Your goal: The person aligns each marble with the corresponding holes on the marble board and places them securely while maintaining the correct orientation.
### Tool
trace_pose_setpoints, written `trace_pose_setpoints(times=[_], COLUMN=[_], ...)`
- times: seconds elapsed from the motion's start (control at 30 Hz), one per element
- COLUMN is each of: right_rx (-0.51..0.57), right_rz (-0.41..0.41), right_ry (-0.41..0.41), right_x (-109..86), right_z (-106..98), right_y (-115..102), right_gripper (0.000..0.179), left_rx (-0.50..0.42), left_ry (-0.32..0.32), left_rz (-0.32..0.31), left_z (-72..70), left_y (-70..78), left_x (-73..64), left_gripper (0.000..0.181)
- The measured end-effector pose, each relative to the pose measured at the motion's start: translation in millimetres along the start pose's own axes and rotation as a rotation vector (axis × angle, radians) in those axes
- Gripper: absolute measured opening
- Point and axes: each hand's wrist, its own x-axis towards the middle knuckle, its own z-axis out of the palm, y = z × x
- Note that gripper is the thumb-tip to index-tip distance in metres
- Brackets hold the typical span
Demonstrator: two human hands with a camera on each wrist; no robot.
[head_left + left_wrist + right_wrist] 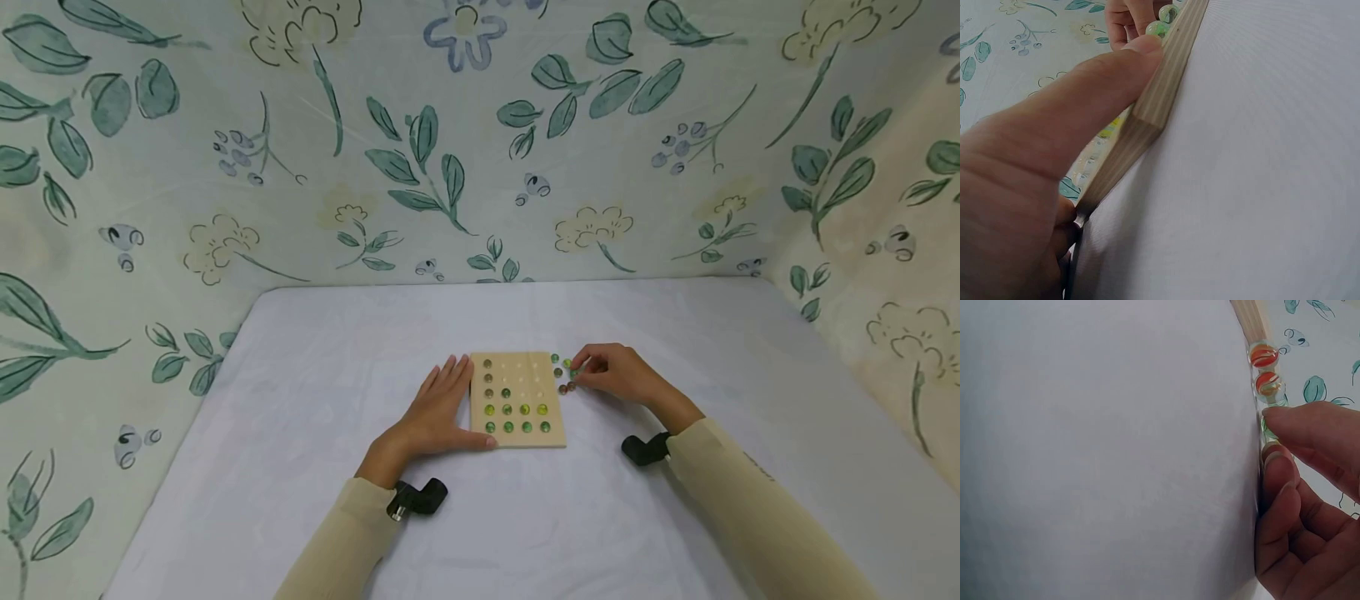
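- A wooden board (517, 400) lies on the table (300, 400), near its middle.
- Marbles in the board (516, 427) fill its nearest two rows and run up its 9 o'clock column.
- The left hand (438, 412) rests flat at the board's 9 o'clock edge, touching it.
- Loose marbles (564, 375) lie on the table at the board's 2 o'clock corner.
- The right hand (618, 372) sits at 3 o'clock of the loose marbles, fingertips among them.

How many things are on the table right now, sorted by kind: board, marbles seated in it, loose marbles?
Wooden board: 1
Marbles seated in the board: 12
Loose marbles beside it: 5 in view; the right hand's fingers are on them and may hide more
Total: 18 things in view
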Motion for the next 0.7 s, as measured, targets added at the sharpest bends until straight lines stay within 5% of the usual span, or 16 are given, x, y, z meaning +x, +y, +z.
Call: trace_pose_setpoints(times=[0.7], right_rx=[-0.016], right_rz=[0.001], right_ry=[0.019], right_x=[1.2], right_z=[1.8], right_y=[3.8], right_gripper=[0.013], left_rx=[-0.002], left_ry=[-0.010], left_rz=[-0.003], left_z=[-2.2], left_y=[1.3], left_x=[-0.6], left_gripper=[0.126])
